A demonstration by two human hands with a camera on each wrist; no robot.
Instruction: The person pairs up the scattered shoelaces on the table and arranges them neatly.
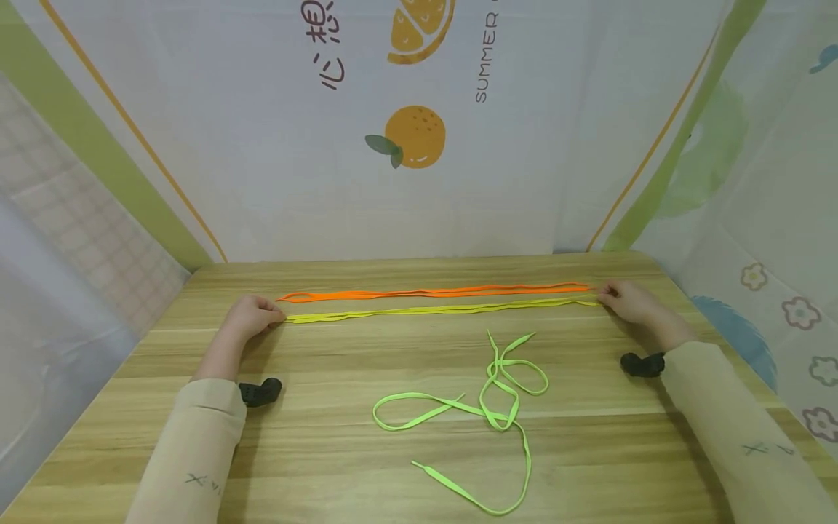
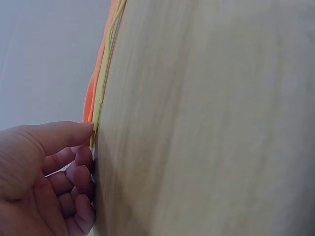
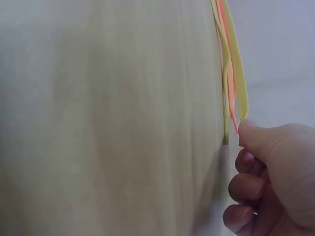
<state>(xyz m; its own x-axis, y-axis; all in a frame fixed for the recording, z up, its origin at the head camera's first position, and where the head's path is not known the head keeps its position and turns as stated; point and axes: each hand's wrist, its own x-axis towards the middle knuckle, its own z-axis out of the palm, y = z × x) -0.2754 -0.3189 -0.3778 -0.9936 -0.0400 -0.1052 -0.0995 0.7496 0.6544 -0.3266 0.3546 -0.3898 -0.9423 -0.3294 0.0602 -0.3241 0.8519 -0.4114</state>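
Note:
A yellow shoelace [image 1: 419, 311], lying in two close strands, stretches across the table between the hands. At its left end my left hand [image 1: 252, 316] pinches the lace between thumb and fingers; the left wrist view shows the thumb [image 2: 74, 132] against it. My right hand [image 1: 631, 300] pinches one strand at the right end, while the other strand's tip [image 3: 226, 140] lies free beside it in the right wrist view. Just beyond runs an orange shoelace [image 1: 419, 293], also doubled and nearly parallel. Nearer the person, a lime green shoelace [image 1: 500, 415] lies in loose loops.
The wooden table [image 1: 327, 466] ends at the back against a hanging white cloth [image 1: 275, 182] printed with oranges. More printed cloth [image 1: 785, 240] hangs along the right side, and pale cloth [image 1: 65, 255] on the left. Black wrist devices [image 1: 262, 393] sit at both cuffs.

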